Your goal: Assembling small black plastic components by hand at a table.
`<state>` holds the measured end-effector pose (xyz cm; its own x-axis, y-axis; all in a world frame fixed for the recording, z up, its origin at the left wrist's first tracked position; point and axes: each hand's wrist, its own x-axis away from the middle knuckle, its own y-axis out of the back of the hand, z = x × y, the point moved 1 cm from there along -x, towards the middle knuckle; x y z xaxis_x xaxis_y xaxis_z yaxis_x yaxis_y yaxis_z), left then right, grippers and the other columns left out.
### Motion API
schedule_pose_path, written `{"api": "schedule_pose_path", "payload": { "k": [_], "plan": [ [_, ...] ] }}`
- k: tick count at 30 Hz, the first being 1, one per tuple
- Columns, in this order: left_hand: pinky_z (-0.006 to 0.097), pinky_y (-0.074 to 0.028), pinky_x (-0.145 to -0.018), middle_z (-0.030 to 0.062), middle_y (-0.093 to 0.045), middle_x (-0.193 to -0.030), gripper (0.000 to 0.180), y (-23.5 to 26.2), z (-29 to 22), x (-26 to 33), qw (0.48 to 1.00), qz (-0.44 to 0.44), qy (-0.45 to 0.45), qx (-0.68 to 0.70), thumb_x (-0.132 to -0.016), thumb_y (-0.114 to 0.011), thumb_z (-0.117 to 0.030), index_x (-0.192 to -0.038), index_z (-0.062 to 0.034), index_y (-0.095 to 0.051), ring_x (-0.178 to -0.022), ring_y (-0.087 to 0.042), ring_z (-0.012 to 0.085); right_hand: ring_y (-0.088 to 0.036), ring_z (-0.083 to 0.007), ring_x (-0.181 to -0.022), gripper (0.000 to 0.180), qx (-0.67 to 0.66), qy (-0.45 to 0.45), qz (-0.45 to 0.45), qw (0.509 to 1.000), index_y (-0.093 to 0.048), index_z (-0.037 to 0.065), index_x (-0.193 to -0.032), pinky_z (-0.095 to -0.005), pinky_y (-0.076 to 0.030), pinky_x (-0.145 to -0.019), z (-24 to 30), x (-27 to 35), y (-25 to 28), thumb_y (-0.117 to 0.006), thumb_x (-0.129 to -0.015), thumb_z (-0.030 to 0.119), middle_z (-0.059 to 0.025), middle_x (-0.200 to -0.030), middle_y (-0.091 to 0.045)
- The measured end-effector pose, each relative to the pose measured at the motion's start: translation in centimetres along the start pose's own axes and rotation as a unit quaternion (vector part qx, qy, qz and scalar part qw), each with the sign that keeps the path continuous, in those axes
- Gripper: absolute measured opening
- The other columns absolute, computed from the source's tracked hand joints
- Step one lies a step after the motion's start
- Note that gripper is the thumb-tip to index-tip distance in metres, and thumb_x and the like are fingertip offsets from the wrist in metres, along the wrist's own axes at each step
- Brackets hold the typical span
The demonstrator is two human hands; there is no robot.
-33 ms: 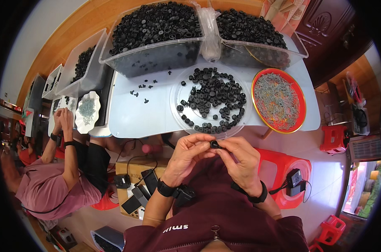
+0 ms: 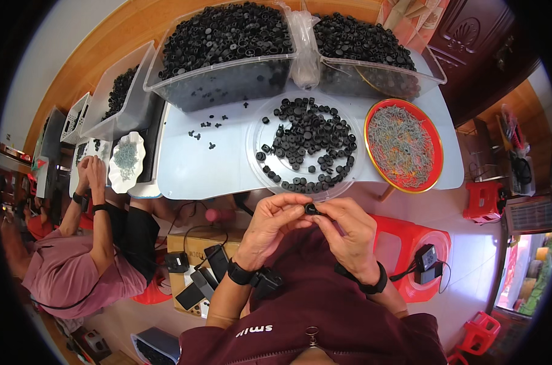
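My left hand and my right hand meet just below the table's near edge. Both pinch one small black round part between their fingertips. Right above them, a clear round plate on the white table holds several similar black ring-shaped parts. Beside it on the right, a red round tray is filled with small silvery screws. Each wrist wears a dark band.
Two clear bins heaped with black parts stand at the table's back, with loose parts near them. A co-worker sits at left, hands by a white dish. A red stool and a box of black devices sit below.
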<state>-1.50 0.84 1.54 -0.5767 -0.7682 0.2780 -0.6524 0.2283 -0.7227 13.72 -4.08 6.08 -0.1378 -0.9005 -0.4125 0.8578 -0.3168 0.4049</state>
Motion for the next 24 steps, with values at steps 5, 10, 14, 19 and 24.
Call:
{"api": "schedule_pose_path", "payload": {
  "k": [5,10,14,19,24],
  "plan": [
    [0.026,-0.057,-0.073,0.0101,-0.065,-0.092,0.019,0.0,-0.2,-0.2,1.000,-0.002,-0.008,-0.011,-0.087,-0.059,-0.005,-0.104,0.0025,-0.061,-0.082,-0.065,0.0146,-0.062,-0.0223,-0.068,0.018,0.014,0.019,0.000,1.000,-0.066,-0.002,-0.089,-0.0300,-0.049,-0.058,-0.1,-0.3,-0.2,-0.068,-0.072,-0.005,-0.0105,-0.081,-0.062],
    [0.026,-0.056,-0.073,0.0111,-0.066,-0.095,0.018,0.0,-0.1,-0.1,0.999,-0.007,-0.022,-0.033,-0.086,-0.060,-0.003,-0.102,0.0022,-0.062,-0.082,-0.065,0.0147,-0.062,-0.0227,-0.069,0.018,0.020,0.023,0.008,0.999,-0.065,-0.002,-0.089,-0.0302,-0.049,-0.058,-0.4,-0.1,-0.3,-0.068,-0.071,-0.005,-0.0103,-0.082,-0.062],
    [0.026,-0.056,-0.074,0.0114,-0.066,-0.097,0.018,-0.1,0.1,-0.2,0.996,-0.001,-0.050,-0.076,-0.085,-0.060,-0.001,-0.102,0.0024,-0.063,-0.084,-0.065,0.0150,-0.063,-0.0225,-0.069,0.017,0.034,0.030,0.011,0.999,-0.065,-0.001,-0.087,-0.0300,-0.049,-0.058,-0.3,-0.1,-0.3,-0.069,-0.071,-0.004,-0.0103,-0.082,-0.063],
    [0.028,-0.052,-0.084,0.0141,-0.064,-0.101,0.019,-0.6,-0.2,0.0,0.994,0.007,-0.073,-0.081,-0.083,-0.060,0.004,-0.102,0.0036,-0.062,-0.093,-0.063,0.0173,-0.063,-0.0217,-0.067,0.019,-0.012,0.016,-0.018,1.000,-0.065,0.000,-0.085,-0.0293,-0.049,-0.057,-0.7,0.0,-0.3,-0.072,-0.068,-0.004,-0.0102,-0.080,-0.063],
    [0.029,-0.052,-0.085,0.0147,-0.064,-0.102,0.020,-1.0,-0.3,0.2,0.994,0.018,-0.073,-0.077,-0.083,-0.060,0.005,-0.103,0.0037,-0.062,-0.094,-0.062,0.0173,-0.062,-0.0197,-0.065,0.018,0.006,0.047,-0.040,0.998,-0.065,0.000,-0.082,-0.0271,-0.048,-0.054,-0.6,0.4,-0.1,-0.074,-0.066,-0.003,-0.0090,-0.078,-0.064]
  ]
}}
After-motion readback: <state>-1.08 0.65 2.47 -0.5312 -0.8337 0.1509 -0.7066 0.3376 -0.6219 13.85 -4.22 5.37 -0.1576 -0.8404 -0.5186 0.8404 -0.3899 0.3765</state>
